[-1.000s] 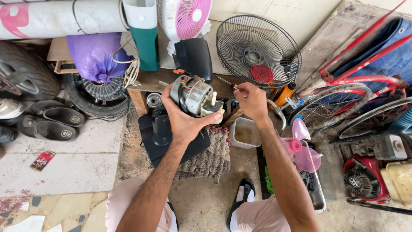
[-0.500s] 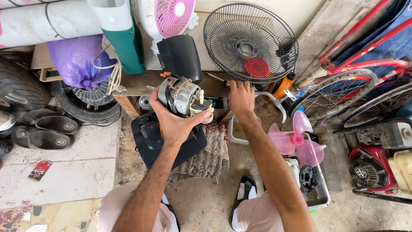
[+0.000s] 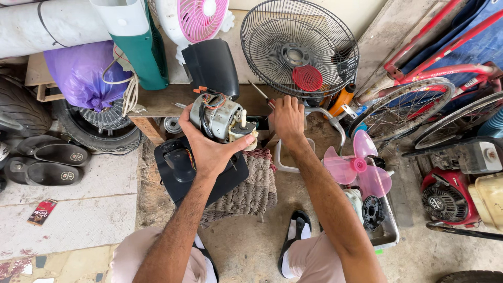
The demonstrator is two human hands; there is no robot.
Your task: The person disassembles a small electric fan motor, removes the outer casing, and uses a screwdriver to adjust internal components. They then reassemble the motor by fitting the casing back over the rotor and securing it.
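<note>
Nearest you, at six o'clock, your knees frame one black-and-white sandal [image 3: 297,238] on the concrete floor [image 3: 78,220].

Your left hand [image 3: 209,149] holds the fan motor [image 3: 217,118] up at about eleven o'clock from the sandal, fingers wrapped round its back and underside, thumb near the shaft end. The motor is bare: wires show on top, no blade or guard on it. So the strip-down looks largely done.

Below the motor lies one black fan base [image 3: 181,167] on a woven mat [image 3: 251,183].

Your right hand [image 3: 287,118] is at one o'clock, just beside the motor, fingers curled down over a screwdriver [image 3: 260,93] on the table [image 3: 157,102]; whether the grip is already closed, I cannot tell. I judge you are picking up the tool, with work on the motor itself left to do.

At three o'clock one pink blade [image 3: 356,167] rests over a grey tray [image 3: 387,230], off its shaft.

Farther out, at twelve o'clock: one black motor cover [image 3: 212,65], one black wire guard [image 3: 298,50] with a red hub, and one small pink-and-white fan [image 3: 196,18].

At nine o'clock: two black slippers [image 3: 47,162], two tyres [image 3: 99,126] and one purple bag [image 3: 78,73].

At two to three o'clock: one red bicycle [image 3: 435,73] and one red small engine [image 3: 445,196].
</note>
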